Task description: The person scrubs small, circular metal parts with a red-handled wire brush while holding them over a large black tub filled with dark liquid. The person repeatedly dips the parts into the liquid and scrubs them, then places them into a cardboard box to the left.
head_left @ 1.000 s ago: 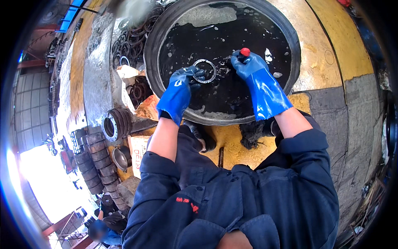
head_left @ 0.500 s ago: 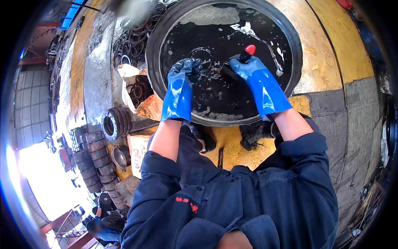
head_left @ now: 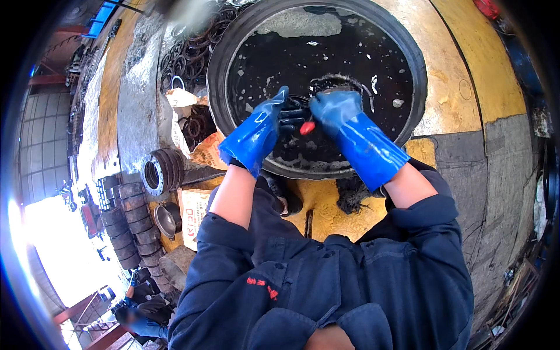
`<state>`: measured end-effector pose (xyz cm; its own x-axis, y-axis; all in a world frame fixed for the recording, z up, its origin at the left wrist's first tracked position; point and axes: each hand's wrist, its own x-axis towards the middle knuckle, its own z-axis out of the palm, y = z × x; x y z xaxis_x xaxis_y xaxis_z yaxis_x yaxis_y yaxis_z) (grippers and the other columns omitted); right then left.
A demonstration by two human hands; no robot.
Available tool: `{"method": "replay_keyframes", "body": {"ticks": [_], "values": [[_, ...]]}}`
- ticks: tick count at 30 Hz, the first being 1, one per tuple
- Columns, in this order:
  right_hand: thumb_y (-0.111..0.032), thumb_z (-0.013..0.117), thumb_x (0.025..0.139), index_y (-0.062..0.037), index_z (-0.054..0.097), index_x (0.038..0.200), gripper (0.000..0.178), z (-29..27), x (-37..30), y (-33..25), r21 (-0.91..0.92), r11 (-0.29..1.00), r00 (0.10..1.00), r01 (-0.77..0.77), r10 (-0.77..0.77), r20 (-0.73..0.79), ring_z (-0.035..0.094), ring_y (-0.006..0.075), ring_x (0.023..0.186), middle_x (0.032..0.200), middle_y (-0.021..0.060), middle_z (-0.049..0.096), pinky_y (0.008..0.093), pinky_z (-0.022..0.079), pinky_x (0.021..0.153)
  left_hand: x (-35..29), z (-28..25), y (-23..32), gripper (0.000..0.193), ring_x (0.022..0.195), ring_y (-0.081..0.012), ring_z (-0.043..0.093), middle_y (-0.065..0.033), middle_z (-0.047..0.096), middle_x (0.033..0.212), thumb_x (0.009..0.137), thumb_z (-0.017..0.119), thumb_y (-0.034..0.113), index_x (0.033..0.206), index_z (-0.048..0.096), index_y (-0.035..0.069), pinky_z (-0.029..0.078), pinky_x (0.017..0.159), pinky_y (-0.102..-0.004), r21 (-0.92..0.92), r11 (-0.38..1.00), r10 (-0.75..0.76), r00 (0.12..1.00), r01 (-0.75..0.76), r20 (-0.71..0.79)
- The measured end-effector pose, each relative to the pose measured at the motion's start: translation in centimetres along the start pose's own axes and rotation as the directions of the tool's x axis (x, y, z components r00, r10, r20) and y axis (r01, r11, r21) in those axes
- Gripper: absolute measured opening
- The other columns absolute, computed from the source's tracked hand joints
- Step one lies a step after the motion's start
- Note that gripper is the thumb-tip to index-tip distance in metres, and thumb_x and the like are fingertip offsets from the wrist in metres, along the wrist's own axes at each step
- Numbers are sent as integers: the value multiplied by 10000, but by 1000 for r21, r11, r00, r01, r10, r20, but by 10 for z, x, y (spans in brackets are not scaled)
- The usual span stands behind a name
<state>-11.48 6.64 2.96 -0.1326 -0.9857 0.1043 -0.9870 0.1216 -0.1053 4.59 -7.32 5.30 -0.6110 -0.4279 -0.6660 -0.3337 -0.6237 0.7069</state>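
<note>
Both my hands wear blue rubber gloves and are over a wide round black tub (head_left: 216,76) of dark liquid. My right hand (head_left: 337,108) is closed round a brush with a red handle end (head_left: 307,128), which points down toward me; its bristle end is mostly hidden beyond the glove. My left hand (head_left: 279,111) is held side-on to it, thumb up and fingers curved inward, wet and dark. A thin dark ring seems to be in its fingers, though it barely shows against the liquid. The hands nearly touch.
Many dark rings (head_left: 189,55) are heaped left of the tub. An open paper sack (head_left: 182,125) holds more. Nearby are stacked metal rings (head_left: 156,174), a metal bowl (head_left: 167,219) and columns of dark cylindrical blocks (head_left: 137,219). Another person (head_left: 143,312) is at the lower left.
The brush has swung over: its red end pointed up and away, and now points down toward me. My hands have come closer together, and the left has turned thumb-up. The foam streak has broken up.
</note>
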Motion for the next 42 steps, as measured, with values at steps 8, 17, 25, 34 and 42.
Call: {"method": "replay_keyframes", "body": {"ticks": [8,17,25,34,42], "values": [[-196,697,900,-157,742,988,107,15,-11,22,447,890,911,-93,257,-322,736,321,939,963,69,741,416,602,761,-5,-12,-12,333,1034,-207,729,-103,753,1130,1023,641,240,1254,671,3,581,881,-328,18,967,253,967,-252,-24],[-217,792,895,-181,797,1119,227,-6,12,8,841,520,945,149,177,-276,750,272,993,1093,82,785,380,606,916,-2,-11,-17,385,1074,-161,688,-96,730,1151,1035,645,233,1316,653,-31,552,896,-296,134,892,409,897,-432,170],[-282,760,931,-220,800,1122,204,5,10,28,801,583,913,-135,387,-128,759,239,946,1066,48,786,355,615,855,-13,5,-5,299,967,-118,640,-55,748,1067,1045,628,227,1199,729,-9,491,900,-264,198,943,283,958,-269,-43],[-236,772,895,-209,805,1105,214,5,15,19,756,645,898,-114,393,-200,748,271,983,1099,61,782,377,617,875,-17,7,-1,276,998,-141,678,-76,751,1079,1045,610,194,1200,723,-5,529,905,-297,461,798,417,908,-388,44],[-191,765,882,-205,783,1150,269,-14,13,1,675,726,911,132,180,-372,740,262,1034,1141,57,774,374,602,932,3,-13,-15,263,920,-131,671,-66,757,1045,1030,638,199,1155,744,-7,521,844,-280,353,847,407,912,-398,50]]}}
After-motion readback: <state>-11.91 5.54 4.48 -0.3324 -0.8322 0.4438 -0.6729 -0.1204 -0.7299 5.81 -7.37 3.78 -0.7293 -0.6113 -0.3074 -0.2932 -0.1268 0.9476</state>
